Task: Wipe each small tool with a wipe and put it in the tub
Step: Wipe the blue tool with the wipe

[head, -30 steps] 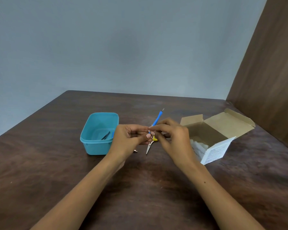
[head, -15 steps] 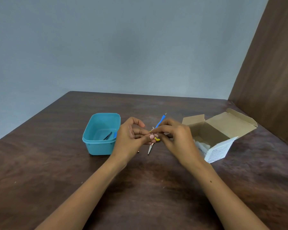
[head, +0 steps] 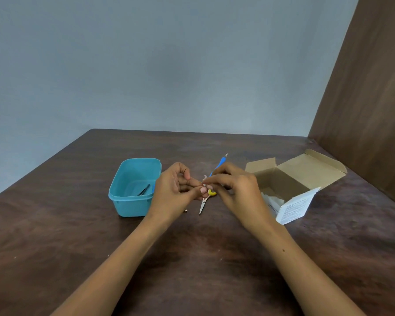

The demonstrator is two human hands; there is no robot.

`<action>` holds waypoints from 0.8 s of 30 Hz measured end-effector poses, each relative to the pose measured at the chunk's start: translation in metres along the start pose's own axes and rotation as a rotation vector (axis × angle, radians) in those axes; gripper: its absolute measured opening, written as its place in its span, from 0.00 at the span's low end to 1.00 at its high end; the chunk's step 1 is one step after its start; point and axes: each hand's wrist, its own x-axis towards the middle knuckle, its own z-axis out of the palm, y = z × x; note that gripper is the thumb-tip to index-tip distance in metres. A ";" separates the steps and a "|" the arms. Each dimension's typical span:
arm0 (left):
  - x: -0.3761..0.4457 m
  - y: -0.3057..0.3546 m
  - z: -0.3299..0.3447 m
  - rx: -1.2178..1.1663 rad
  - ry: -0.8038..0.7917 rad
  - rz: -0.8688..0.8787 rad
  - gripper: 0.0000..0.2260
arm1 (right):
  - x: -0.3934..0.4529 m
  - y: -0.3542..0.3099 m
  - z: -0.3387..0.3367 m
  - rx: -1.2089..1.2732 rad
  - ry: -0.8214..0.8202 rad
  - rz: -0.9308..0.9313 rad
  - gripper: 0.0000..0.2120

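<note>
My left hand (head: 176, 192) and my right hand (head: 235, 190) meet fingertip to fingertip above the table's middle. The left thumb and forefinger pinch a tiny tool, too small to make out. My right fingers pinch a bit of white wipe (head: 204, 179) against it. Below the fingertips, small scissors (head: 203, 201) with a yellow handle lie on the table, tip toward me. A blue-handled tool (head: 219, 165) lies behind my right hand. To the left stands the teal tub (head: 132, 208), with dark tweezers (head: 144, 190) inside.
An open cardboard box (head: 292, 179) with white wipes inside sits to the right of my right hand. A tiny metal item (head: 185, 210) lies on the dark wooden table (head: 55, 236) near my left wrist. A brown panel stands at the far right.
My left hand's upper fingers have uncurled a little while the fingertips of both hands stay together at the same spot. Everything on the table lies as before.
</note>
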 end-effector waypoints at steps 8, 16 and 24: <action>-0.001 0.001 0.001 0.114 -0.041 0.070 0.19 | 0.005 0.012 -0.012 -0.090 0.313 0.184 0.05; -0.001 0.001 0.000 0.116 -0.045 0.095 0.19 | 0.004 0.011 -0.014 -0.142 0.351 0.220 0.06; 0.000 0.001 0.000 0.075 0.012 0.098 0.19 | -0.001 -0.005 0.006 -0.030 0.213 0.087 0.07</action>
